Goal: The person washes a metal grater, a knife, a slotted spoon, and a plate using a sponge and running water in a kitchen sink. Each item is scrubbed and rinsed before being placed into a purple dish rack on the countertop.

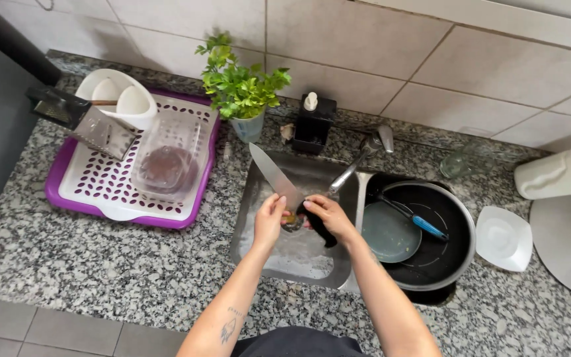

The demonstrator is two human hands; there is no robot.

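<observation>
My left hand [269, 218] was clamped on the knife [273, 175] near its handle, over the sink [259, 244]. My right hand [328, 215] pinched a dark sponge [318, 228] against it. Its blade pointed away toward the potted herb [239, 86], beside the faucet [365, 155].

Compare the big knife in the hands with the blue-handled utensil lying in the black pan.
The knife is held over the sink by the left hand, blade up and away; the blue-handled utensil lies loose in the black pan. The knife's blade is broad and bare steel; the utensil is slim with a blue grip. Both are long and narrow.
</observation>
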